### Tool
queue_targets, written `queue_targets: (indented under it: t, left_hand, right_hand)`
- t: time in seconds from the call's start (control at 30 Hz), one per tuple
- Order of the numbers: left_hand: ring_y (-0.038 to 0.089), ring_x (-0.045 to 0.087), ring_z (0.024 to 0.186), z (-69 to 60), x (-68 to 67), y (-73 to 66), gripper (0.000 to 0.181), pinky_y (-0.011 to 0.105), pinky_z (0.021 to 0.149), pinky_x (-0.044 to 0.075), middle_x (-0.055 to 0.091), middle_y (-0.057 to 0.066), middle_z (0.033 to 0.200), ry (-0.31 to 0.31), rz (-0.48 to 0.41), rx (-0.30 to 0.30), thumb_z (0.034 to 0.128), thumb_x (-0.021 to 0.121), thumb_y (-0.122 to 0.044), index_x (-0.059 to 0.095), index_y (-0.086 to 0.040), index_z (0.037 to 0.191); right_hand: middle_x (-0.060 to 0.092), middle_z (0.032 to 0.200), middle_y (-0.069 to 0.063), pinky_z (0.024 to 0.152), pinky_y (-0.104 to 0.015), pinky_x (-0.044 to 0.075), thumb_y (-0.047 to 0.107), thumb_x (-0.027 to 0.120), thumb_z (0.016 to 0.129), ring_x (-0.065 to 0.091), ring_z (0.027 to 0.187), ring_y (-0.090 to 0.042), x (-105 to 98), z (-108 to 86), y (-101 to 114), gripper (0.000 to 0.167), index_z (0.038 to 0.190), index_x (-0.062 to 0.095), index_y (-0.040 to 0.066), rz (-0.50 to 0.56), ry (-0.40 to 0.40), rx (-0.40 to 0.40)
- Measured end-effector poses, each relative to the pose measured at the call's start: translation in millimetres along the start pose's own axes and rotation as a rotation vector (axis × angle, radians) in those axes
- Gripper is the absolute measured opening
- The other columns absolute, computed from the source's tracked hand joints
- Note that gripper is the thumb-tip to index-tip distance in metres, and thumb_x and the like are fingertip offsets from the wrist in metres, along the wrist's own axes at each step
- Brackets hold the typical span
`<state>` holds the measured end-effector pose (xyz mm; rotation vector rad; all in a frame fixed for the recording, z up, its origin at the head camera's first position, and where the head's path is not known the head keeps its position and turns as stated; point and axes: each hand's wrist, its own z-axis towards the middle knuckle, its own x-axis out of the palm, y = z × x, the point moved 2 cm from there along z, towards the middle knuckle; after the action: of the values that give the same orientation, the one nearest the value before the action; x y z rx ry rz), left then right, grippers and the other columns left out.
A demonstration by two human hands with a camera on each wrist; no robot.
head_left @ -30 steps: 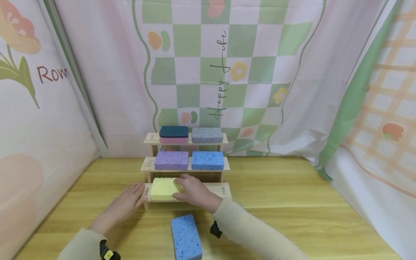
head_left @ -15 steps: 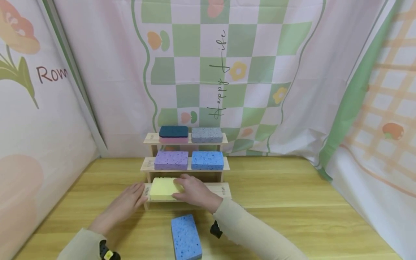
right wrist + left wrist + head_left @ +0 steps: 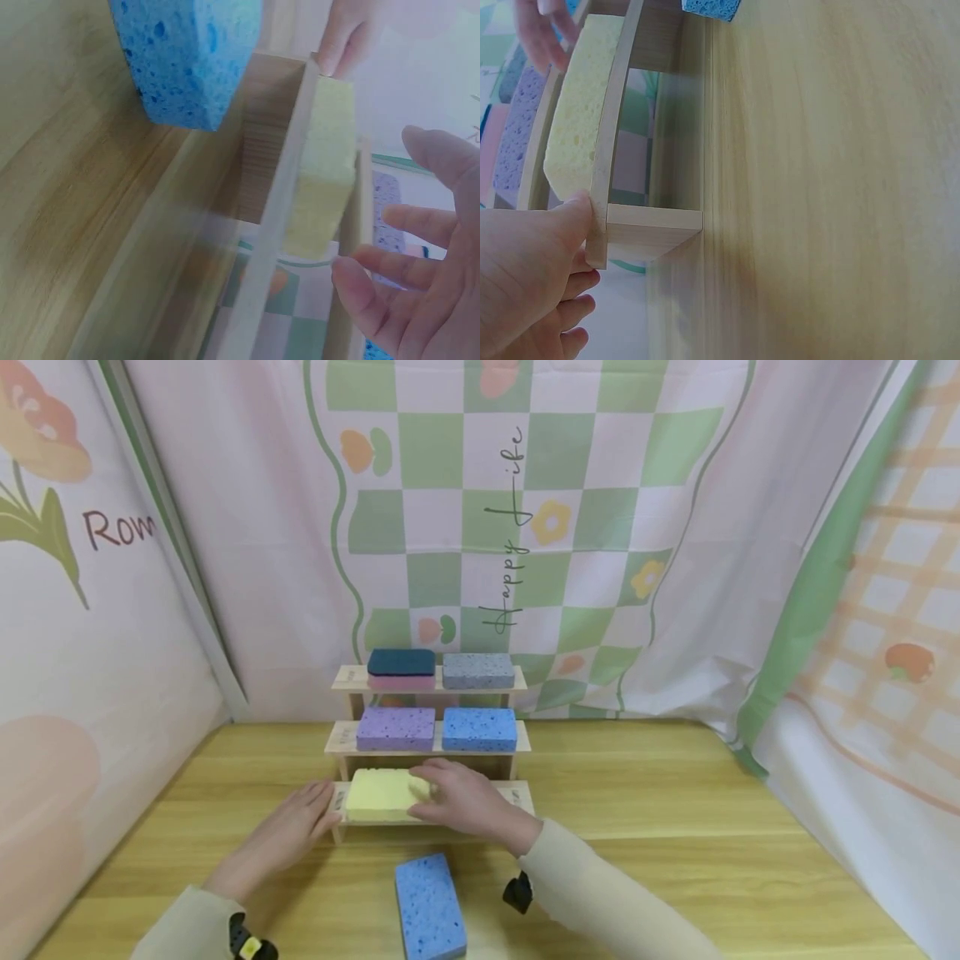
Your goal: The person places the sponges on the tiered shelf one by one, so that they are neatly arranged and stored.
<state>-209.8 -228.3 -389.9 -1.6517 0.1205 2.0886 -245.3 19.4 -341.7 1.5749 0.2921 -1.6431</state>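
A pale yellow sponge (image 3: 381, 793) lies on the left of the lowest step of a three-tier wooden display stand (image 3: 521, 797). My left hand (image 3: 283, 828) grips that step's left end, with its thumb on the board beside the sponge in the left wrist view. At the sponge's right end hovers my right hand (image 3: 472, 808). The right wrist view shows its fingers (image 3: 420, 225) spread and apart from the sponge (image 3: 322, 165). A blue speckled sponge (image 3: 431, 906) rests on the table in front of the stand.
On the middle step sit a purple sponge (image 3: 395, 729) and another blue sponge (image 3: 479, 729). The top step bears a pink sponge with a dark scouring layer (image 3: 401, 667) and a grey sponge (image 3: 477, 671). Patterned curtains (image 3: 562, 568) hang behind the wooden table (image 3: 660, 827).
My right hand has let go of the yellow sponge and moved slightly right. The sponge stays on the lowest step, and the left hand keeps its place.
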Motion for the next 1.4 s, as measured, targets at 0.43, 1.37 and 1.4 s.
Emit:
queue_targets:
  t: [0.43,1.37,1.4]
  left_hand:
    - [0.047,0.035,0.122,-0.9,2.7,2.2,0.049,0.055,0.103,0.026,0.039,0.033,0.131,0.000,0.008,-0.002,0.0962,0.050,-0.020,0.042,0.018,0.127]
    - [0.047,0.032,0.124,-1.5,0.1,0.7,0.052,0.055,0.103,0.024,0.038,0.033,0.133,0.021,-0.014,-0.018,0.0973,0.047,-0.025,0.040,0.017,0.128]
    - [0.047,0.032,0.124,-1.4,0.2,0.7,0.052,0.055,0.103,0.024,0.038,0.033,0.133,0.022,-0.013,-0.018,0.0973,0.047,-0.025,0.040,0.017,0.128]
  right_hand:
    - [0.050,0.131,-0.005,0.097,-0.034,0.041,0.034,0.059,0.090,0.046,0.119,-0.017,-17.6,-25.3,-5.0,0.050,0.132,0.050,0.009,0.161,0.038,-0.128]
    - [0.036,0.140,-0.015,0.059,-0.016,0.050,0.008,0.067,0.084,0.056,0.075,-0.003,12.9,-52.0,-13.8,0.060,0.137,0.041,0.003,0.481,0.512,-0.361]
    - [0.036,0.140,-0.016,0.059,-0.016,0.050,0.008,0.068,0.083,0.054,0.074,-0.002,14.5,-52.2,-13.9,0.060,0.137,0.042,0.003,0.468,0.515,-0.371]
